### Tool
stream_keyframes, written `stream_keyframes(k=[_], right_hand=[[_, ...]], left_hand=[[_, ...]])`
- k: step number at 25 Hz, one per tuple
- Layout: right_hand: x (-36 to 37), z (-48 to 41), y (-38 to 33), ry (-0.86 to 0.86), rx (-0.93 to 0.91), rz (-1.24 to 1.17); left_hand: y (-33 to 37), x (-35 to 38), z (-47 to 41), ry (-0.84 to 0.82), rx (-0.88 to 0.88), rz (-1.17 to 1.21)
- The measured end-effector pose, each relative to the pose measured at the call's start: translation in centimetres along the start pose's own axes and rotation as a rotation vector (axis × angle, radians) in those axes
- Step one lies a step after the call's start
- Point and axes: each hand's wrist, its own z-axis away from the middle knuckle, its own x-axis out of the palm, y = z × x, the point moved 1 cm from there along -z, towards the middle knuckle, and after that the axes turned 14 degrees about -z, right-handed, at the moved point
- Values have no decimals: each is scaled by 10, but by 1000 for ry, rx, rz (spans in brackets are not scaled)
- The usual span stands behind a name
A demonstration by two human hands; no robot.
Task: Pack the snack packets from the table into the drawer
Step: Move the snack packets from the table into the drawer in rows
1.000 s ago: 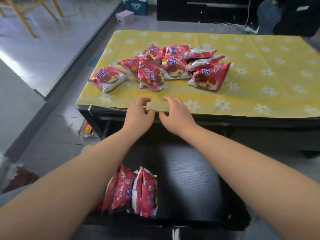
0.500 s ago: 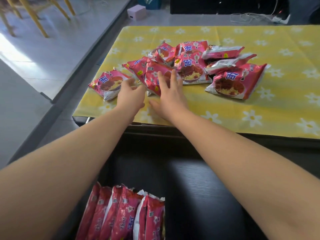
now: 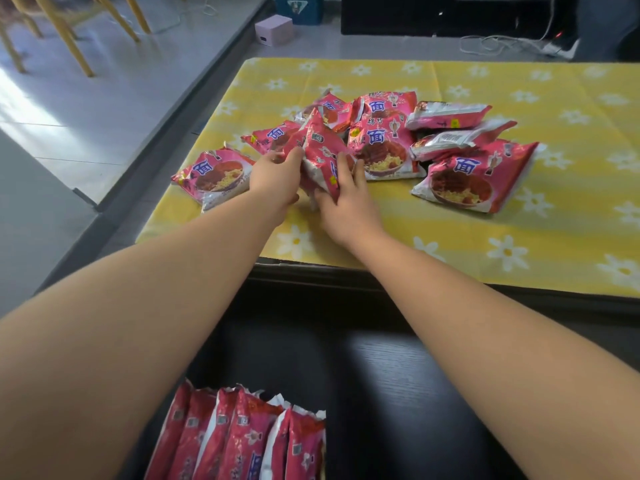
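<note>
Several pink-red snack packets (image 3: 381,140) lie in a loose heap on the yellow flowered tablecloth (image 3: 485,230). One packet (image 3: 320,152) is tilted up on its edge between my two hands. My left hand (image 3: 277,178) grips its left side and my right hand (image 3: 346,199) clasps its right side and lower corner. A single packet (image 3: 214,173) lies apart at the left of the heap. Below the table's front edge, the black drawer (image 3: 398,393) stands open, with several packets (image 3: 242,441) upright in a row at its left.
The table's left edge drops to a grey tiled floor (image 3: 86,109). A small pink box (image 3: 273,29) and a blue container (image 3: 299,8) sit on the floor beyond the table. Wooden chair legs (image 3: 65,32) stand at the far left, cables (image 3: 502,43) at the far right.
Both hands moved from the table's front edge forward to the heap and closed on one packet, which now stands tilted up off the cloth. The camera leaned closer to the table.
</note>
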Motion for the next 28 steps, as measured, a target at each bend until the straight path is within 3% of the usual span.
stream_keyframes(k=[4,7,10,17,21,24,28], right_hand=[[-17,18,-7,142,76,-477],[-30,37,-16,153,196,-636],[-32,61,-17,47,135,-561],[-37,146,-44,-234,-117,-507],[-42,195,-47,-258,99,-601],[-48,224,-43,-142,304,-742],[-44,267,-18,-114,328,-493]], left_hand=[[-3,0,17,-130,34,100],[-11,-13,42,-201,-12,235],[-22,-24,71,-229,-11,269],[-49,-59,134,-408,93,81],[-73,-66,159,-446,-17,129],[-87,-65,184,-451,-66,59],[-121,-49,228,-543,-77,-61]])
